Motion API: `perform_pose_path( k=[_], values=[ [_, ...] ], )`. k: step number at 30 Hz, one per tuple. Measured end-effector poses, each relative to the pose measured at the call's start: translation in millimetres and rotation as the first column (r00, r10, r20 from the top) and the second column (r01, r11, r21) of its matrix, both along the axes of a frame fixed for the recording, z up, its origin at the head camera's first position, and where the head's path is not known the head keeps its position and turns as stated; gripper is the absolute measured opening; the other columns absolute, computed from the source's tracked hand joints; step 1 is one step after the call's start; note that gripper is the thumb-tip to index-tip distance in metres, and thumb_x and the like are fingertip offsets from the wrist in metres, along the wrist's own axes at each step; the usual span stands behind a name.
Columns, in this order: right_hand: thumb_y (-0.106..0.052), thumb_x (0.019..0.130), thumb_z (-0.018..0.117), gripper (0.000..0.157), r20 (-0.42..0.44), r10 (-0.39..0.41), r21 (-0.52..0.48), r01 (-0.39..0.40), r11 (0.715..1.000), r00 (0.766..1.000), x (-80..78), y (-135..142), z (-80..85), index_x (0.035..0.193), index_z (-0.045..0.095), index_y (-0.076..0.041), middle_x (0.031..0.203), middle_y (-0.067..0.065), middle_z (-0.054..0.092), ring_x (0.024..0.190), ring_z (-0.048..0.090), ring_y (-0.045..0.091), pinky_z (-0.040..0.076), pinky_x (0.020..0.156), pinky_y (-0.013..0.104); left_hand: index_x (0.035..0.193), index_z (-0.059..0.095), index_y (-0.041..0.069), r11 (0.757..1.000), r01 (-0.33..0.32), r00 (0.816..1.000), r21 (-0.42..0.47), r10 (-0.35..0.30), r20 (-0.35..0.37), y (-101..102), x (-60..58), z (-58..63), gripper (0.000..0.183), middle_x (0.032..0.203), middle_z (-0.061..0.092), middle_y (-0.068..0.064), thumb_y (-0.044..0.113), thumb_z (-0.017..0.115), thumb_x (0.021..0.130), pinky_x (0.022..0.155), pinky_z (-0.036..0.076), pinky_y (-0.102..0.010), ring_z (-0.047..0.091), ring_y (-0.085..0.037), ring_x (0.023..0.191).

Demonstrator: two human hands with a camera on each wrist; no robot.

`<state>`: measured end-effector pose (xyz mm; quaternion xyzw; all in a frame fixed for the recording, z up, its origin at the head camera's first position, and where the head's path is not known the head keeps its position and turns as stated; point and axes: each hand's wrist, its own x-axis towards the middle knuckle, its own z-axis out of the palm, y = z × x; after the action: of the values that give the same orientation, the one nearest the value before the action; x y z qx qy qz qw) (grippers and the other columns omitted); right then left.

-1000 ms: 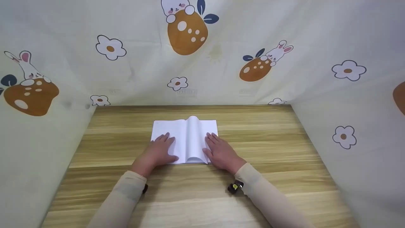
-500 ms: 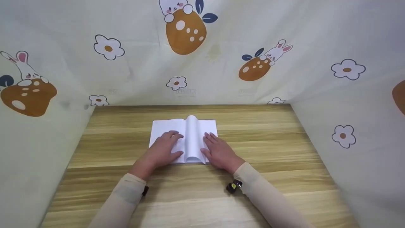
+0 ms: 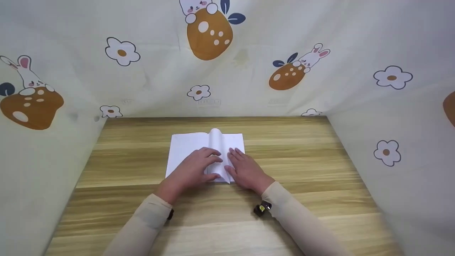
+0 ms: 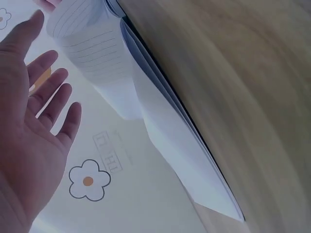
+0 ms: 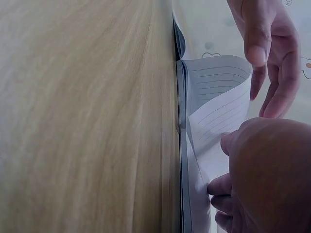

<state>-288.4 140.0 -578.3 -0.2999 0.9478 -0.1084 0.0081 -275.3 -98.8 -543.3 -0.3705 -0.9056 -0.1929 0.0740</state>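
An open notebook point(image 3: 185, 147) with lined white pages lies on the table. From its spine a loose page point(image 5: 221, 104) arches up and bends over to the right, its lines visible in both wrist views. My left hand point(image 3: 193, 169) is over the middle of the notebook, fingers spread and slightly bent beside the arched page. The left wrist view shows that palm point(image 4: 34, 150) and its fingers with nothing in them. My right hand point(image 3: 247, 170) rests on the right-hand side with straight fingers, its thumb point(image 5: 228, 143) close to the free edge of the arched page.
The wood-grain table point(image 3: 302, 160) extends around the notebook on every side. Pale fabric point(image 3: 153, 71) printed with rabbits and flowers encloses it at the back, left and right. A small black device point(image 3: 262, 209) sits at my right wrist.
My left hand has slid right from the left page to the arched page, its fingers lifting and bending a little. My right hand stays nearly in place.
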Motion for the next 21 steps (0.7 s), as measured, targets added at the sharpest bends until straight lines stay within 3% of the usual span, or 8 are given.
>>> perform_pose_path(
  k=[11,21],
  values=[
    [-0.044,0.109,0.034,0.063,0.013,-0.009,0.02,0.009,1.0,1.0,0.4,0.8,0.0,0.153,0.04,0.0,0.162,0.015,0.033,0.151,0.026,0.032,0.027,0.121,0.048,0.121,0.07,0.018,1.0,-0.014,1.0,-0.018,0.014,0.027,-2.1,1.0,-3.5,0.045,0.133,0.061,0.002,0.044,0.079,0.086,0.106,0.046,-0.04,0.055,-0.019,0.123],
    [-0.041,0.109,0.036,0.061,0.034,-0.016,-0.093,0.02,0.995,0.999,2.0,10.7,4.9,0.154,0.039,0.0,0.162,0.016,0.032,0.151,0.027,0.034,0.025,0.121,0.05,0.123,0.067,0.02,0.998,-0.059,0.997,-0.005,0.059,0.058,-7.2,5.8,-1.5,0.046,0.134,0.058,0.003,0.046,0.078,0.087,0.105,0.048,-0.038,0.056,-0.017,0.122]
  ],
)
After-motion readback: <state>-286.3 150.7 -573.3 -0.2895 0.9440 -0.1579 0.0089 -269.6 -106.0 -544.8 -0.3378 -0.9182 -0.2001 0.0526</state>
